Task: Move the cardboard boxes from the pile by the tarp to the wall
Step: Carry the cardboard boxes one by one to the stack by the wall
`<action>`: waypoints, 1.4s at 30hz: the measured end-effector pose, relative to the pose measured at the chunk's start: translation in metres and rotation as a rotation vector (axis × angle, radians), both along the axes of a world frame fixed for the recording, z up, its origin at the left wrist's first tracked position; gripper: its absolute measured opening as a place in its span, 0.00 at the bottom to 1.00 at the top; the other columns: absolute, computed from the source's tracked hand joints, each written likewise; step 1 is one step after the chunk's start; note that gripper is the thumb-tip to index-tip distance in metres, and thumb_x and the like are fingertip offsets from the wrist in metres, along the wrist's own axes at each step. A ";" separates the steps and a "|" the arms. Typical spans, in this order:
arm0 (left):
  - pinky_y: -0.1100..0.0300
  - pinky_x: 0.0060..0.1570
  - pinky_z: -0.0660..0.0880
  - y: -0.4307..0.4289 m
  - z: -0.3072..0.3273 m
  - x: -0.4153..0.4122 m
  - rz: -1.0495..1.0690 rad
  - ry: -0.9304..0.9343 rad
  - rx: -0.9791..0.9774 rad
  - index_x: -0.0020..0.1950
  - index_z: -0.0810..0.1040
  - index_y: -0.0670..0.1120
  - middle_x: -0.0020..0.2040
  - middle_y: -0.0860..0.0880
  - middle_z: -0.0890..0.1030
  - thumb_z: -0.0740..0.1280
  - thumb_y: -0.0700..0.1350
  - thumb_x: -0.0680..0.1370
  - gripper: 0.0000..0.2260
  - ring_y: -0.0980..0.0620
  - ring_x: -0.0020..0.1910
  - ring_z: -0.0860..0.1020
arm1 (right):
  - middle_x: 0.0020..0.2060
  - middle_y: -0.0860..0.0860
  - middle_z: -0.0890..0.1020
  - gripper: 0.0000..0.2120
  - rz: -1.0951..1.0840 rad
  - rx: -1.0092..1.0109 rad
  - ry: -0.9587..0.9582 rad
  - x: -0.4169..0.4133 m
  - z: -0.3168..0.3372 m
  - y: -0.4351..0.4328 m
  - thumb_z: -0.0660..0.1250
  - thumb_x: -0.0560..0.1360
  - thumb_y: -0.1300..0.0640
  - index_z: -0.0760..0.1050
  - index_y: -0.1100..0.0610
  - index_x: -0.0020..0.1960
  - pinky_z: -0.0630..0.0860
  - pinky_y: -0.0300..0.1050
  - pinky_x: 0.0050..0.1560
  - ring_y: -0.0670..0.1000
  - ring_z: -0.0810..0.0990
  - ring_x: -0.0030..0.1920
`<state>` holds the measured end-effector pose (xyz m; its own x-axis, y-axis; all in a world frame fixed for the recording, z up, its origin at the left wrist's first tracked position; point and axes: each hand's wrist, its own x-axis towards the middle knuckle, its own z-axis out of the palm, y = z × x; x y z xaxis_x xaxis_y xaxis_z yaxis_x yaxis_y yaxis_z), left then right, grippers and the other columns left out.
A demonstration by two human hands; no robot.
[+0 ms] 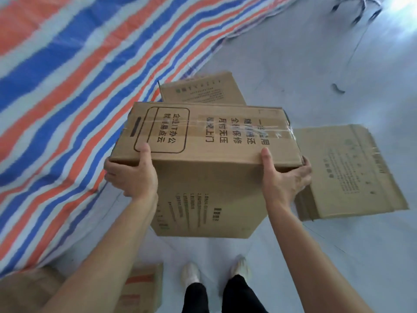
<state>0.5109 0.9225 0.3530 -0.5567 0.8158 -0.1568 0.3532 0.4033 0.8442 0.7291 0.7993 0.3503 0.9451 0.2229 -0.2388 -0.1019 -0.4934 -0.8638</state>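
A large taped cardboard box (pixel 209 141) with black printed characters is held up in front of me, above the floor. My left hand (pixel 132 175) grips its near left corner, thumb on the top face. At the near right corner my right hand (pixel 285 177) does the same, fingers wrapped under the edge. Beyond it a flattened cardboard box (pixel 200 89) lies at the edge of the striped tarp (pixel 67 86). A stack of flattened cardboard boxes (pixel 349 172) lies on the floor to the right.
The red, blue and white tarp covers the floor at left. Another cardboard box (pixel 142 288) with orange print sits at bottom left beside my arm. My feet (pixel 216 272) stand on grey floor. A dark metal frame (pixel 358 10) stands at top right.
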 end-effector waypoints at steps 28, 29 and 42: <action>0.57 0.60 0.74 -0.515 0.328 -0.425 0.677 -0.088 0.624 0.70 0.63 0.49 0.62 0.54 0.73 0.75 0.55 0.74 0.31 0.56 0.59 0.73 | 0.69 0.53 0.69 0.45 0.887 0.641 0.033 -0.404 0.302 -0.280 0.75 0.68 0.38 0.58 0.54 0.75 0.66 0.49 0.72 0.51 0.68 0.69; 0.57 0.61 0.74 -0.534 0.327 -0.455 0.716 -0.078 0.642 0.70 0.64 0.49 0.64 0.54 0.73 0.75 0.55 0.74 0.31 0.56 0.59 0.73 | 0.69 0.53 0.69 0.43 0.933 0.643 0.029 -0.438 0.305 -0.289 0.75 0.70 0.41 0.58 0.55 0.75 0.66 0.45 0.70 0.49 0.68 0.67; 0.63 0.55 0.72 -0.721 0.324 -0.790 1.128 0.030 0.790 0.70 0.65 0.49 0.66 0.53 0.74 0.76 0.54 0.72 0.32 0.55 0.62 0.74 | 0.64 0.51 0.72 0.45 1.456 0.698 0.163 -0.843 0.315 -0.386 0.74 0.64 0.38 0.58 0.54 0.73 0.78 0.50 0.58 0.52 0.74 0.62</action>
